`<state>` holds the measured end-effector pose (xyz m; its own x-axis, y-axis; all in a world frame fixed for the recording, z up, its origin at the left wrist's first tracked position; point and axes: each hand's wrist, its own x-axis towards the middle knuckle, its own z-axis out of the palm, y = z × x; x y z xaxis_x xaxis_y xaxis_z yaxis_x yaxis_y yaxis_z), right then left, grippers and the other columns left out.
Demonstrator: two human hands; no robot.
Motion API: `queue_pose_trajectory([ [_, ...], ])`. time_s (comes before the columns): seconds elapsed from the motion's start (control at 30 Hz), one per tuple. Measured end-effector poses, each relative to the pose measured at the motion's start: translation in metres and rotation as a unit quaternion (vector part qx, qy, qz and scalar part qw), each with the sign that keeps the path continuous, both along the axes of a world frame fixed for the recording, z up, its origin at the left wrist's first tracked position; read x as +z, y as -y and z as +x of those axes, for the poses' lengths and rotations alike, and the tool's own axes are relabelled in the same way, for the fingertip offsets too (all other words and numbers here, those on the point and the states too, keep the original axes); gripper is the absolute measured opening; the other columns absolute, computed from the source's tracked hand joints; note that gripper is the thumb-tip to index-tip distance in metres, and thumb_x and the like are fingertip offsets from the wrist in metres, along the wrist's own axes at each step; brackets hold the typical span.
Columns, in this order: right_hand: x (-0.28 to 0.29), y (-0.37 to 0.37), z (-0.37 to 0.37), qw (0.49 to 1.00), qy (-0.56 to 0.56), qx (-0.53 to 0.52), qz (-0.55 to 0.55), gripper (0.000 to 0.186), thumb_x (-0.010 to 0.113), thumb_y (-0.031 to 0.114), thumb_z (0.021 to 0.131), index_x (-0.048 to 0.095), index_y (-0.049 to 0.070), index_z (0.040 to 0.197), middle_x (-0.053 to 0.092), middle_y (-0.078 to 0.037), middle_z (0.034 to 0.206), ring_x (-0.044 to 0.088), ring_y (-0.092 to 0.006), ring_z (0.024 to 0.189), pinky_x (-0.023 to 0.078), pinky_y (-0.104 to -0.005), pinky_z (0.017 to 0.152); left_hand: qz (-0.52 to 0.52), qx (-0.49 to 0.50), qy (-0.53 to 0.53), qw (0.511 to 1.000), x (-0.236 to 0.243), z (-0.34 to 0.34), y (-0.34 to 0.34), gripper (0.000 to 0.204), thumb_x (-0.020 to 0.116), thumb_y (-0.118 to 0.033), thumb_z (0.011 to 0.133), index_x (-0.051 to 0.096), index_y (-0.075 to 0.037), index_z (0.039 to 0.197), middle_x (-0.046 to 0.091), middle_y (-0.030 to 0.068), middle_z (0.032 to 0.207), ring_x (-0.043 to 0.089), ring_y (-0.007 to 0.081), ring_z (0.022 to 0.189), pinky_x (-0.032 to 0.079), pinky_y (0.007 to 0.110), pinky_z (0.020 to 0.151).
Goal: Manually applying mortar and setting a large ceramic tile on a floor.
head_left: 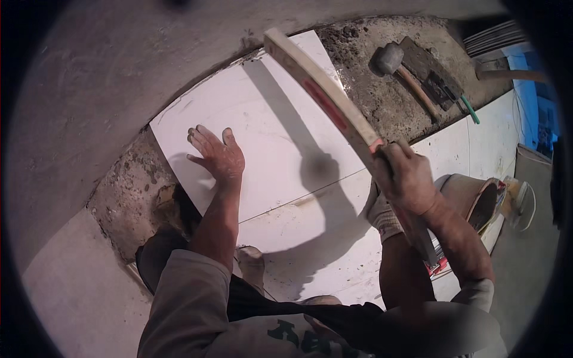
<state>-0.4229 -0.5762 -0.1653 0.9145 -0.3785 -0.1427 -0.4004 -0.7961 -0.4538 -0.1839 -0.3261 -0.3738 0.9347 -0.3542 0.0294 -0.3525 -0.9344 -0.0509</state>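
A large white tile lies below me against the grey wall. My left hand is open over its left part, with fingers spread and nothing held; whether the palm touches the tile I cannot tell. My right hand is closed around a long pale spirit level with a red inset. The level is raised over the tile's right side, slanting from the far wall down past my right forearm, and casts a long shadow on the tile.
Rough mortar borders the tile on the right. On it lie a mallet with a wooden handle and a dark trowel beside a green handle. A bucket lies at the right, near more white tiles. My feet are close by.
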Motion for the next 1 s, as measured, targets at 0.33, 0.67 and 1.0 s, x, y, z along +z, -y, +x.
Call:
queue_pose_trajectory([
  [0.33,-0.020,-0.026,0.028,0.997,-0.028,0.063,-0.044,0.014,0.063,0.012,0.081,0.051,0.004,0.084,0.050,-0.010,0.075,0.056,-0.0278,0.054,0.048,-0.0388,0.045,-0.022,0.014,-0.047,0.999,0.004,0.002,0.003,0.077,0.034,-0.048,0.099,0.014,0.007,0.148,0.011,0.0249,0.155,0.008,0.0364,0.145,0.014,0.065,0.111],
  [0.67,-0.037,-0.038,0.013,0.997,-0.040,0.033,-0.053,0.017,0.063,0.013,0.085,0.049,0.005,0.080,0.048,-0.010,0.071,0.055,-0.0272,0.052,0.047,-0.0382,0.043,-0.030,0.046,-0.088,0.995,0.007,0.003,0.002,0.075,0.030,-0.049,0.099,0.010,0.003,0.151,0.006,0.0196,0.158,0.004,0.0307,0.147,0.002,0.062,0.113],
  [1.0,-0.104,-0.060,-0.002,0.989,-0.028,-0.095,-0.112,0.014,0.061,0.018,0.087,0.052,0.007,0.088,0.051,-0.011,0.078,0.058,-0.0320,0.059,0.050,-0.0415,0.049,-0.066,0.048,-0.104,0.991,0.006,0.003,0.002,0.073,0.032,-0.046,0.099,0.012,0.002,0.150,0.008,0.0194,0.158,0.004,0.0305,0.148,0.001,0.059,0.114],
])
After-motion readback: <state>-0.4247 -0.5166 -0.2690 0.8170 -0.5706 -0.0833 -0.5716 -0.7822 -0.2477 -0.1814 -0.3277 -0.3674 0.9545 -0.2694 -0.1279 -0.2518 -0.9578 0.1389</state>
